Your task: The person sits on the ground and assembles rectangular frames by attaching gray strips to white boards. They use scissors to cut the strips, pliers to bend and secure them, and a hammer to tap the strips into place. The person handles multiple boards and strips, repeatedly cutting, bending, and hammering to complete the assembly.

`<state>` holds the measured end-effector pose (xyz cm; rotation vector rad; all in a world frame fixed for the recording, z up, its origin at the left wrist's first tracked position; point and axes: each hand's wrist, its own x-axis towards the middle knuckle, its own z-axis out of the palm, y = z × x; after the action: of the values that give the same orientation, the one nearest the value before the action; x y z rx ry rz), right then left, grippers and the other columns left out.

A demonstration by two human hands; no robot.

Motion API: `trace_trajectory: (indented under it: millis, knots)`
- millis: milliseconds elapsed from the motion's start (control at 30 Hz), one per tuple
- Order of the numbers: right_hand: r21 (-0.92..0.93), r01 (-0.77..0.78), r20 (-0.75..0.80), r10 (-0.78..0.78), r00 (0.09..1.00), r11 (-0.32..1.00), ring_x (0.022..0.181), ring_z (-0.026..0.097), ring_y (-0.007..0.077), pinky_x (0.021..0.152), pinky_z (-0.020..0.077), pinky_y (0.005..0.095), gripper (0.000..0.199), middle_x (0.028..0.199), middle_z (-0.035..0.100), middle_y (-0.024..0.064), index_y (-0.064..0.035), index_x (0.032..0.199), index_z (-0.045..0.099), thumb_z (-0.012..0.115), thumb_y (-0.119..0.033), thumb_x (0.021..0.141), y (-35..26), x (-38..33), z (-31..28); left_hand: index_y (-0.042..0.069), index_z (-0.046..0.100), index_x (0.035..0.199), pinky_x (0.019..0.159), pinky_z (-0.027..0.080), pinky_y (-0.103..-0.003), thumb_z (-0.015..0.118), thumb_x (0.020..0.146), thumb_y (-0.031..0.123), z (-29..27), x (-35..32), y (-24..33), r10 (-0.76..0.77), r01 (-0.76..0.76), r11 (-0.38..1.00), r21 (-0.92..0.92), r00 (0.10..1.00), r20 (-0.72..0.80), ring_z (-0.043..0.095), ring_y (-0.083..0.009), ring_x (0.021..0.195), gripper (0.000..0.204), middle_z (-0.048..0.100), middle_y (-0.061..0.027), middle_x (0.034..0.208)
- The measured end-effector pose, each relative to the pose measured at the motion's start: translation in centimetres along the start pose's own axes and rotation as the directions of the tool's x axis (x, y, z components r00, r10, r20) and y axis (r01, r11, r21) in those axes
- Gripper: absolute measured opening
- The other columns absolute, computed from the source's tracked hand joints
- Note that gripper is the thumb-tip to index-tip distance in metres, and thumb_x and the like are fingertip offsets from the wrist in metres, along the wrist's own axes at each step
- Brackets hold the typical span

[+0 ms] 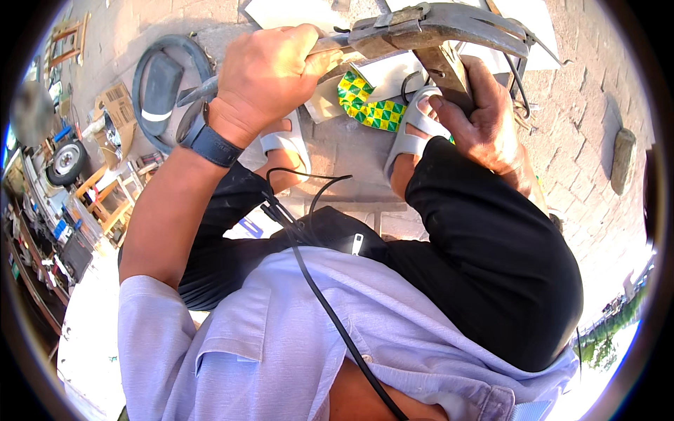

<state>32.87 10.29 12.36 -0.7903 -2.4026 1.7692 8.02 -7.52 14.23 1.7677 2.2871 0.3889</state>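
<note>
My left hand (270,70) is clenched tight around a metal bar (210,85) at the upper middle of the frame, its far end wedged under the worn metal frame (449,28) at top centre. My right hand (484,119) is curled around the wooden post (446,70) beneath that frame, fingers wrapped, just above my grey sandal (414,130). If the bar slips out while I lever, I judge it could swing down onto my sandalled toes, or the frame could drop and pinch my right fingers against the post.

Right hand's fingers (449,112) hidden behind the wooden post (444,70), perhaps gripping it; metal tool (435,28) cropped at top
</note>
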Motion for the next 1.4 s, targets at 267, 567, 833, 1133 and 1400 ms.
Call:
trace_trajectory:
  millis: [267, 567, 833, 1133, 1400]
  knots:
    - [-0.052, 0.177, -0.071, -0.180, 0.981, 0.983, 0.083, 0.070, 0.0202, 0.075, 0.0556, 0.0345, 0.041, 0.089, 0.073, 0.0121, 0.0027, 0.124, 0.058, 0.073, -0.002, 0.087, 0.5, 0.6, 0.3, 0.006, 0.071, 0.093, 0.058, 0.050, -0.044, 0.077, 0.090, 0.030, 0.2, -0.1, 0.0, -0.005, 0.005, 1.000, -0.012, 1.000, -0.020, 0.065, -0.0394, 0.068, 0.025, 0.064, -0.0169, 0.073]
    - [-0.346, 0.386, -0.086, -0.438, 0.895, 0.855, 0.085, 0.074, 0.0358, 0.076, 0.0593, 0.0385, 0.044, 0.103, 0.072, 0.0177, -0.0006, 0.124, 0.064, 0.077, 0.001, 0.082, -0.1, 0.4, -0.5, 0.010, 0.075, 0.098, 0.061, 0.053, -0.044, 0.075, 0.089, 0.025, 0.7, 0.2, -0.2, -0.002, -0.002, 0.999, -0.052, 0.997, -0.080, 0.067, -0.0381, 0.072, 0.018, 0.069, -0.0153, 0.077]
    - [-0.520, 0.399, -0.063, -0.500, 0.864, 0.755, 0.086, 0.076, 0.0280, 0.073, 0.0608, 0.0359, 0.055, 0.102, 0.073, 0.0128, -0.0060, 0.127, 0.064, 0.085, -0.004, 0.076, -3.4, 0.1, -2.3, 0.011, 0.071, 0.092, 0.064, 0.054, -0.045, 0.074, 0.088, 0.026, 0.3, 0.4, 0.1, -0.033, 0.033, 0.999, -0.024, 0.999, -0.011, 0.068, -0.0368, 0.077, 0.016, 0.070, -0.0135, 0.080]
    - [-0.517, 0.459, 0.011, -0.530, 0.848, 0.723, 0.090, 0.075, 0.0306, 0.076, 0.0609, 0.0376, 0.055, 0.104, 0.072, 0.0156, -0.0059, 0.132, 0.064, 0.081, -0.003, 0.080, -5.0, 0.7, -2.2, 0.011, 0.070, 0.091, 0.066, 0.053, -0.046, 0.072, 0.089, 0.027, 0.0, -0.1, 0.8, -0.048, 0.048, 0.999, -0.013, 0.999, -0.025, 0.068, -0.0373, 0.078, 0.017, 0.069, -0.0137, 0.080]
    - [-0.521, 0.421, 0.028, -0.479, 0.878, 0.743, 0.096, 0.075, 0.0324, 0.080, 0.0603, 0.0362, 0.056, 0.109, 0.072, 0.0180, -0.0060, 0.138, 0.061, 0.083, -0.013, 0.087, -3.8, 0.3, -2.4, 0.011, 0.071, 0.089, 0.065, 0.054, -0.046, 0.074, 0.089, 0.029, 0.4, 0.1, 0.0, 0.015, -0.014, 1.000, 0.014, 0.995, -0.095, 0.068, -0.0364, 0.075, 0.018, 0.068, -0.0133, 0.077]
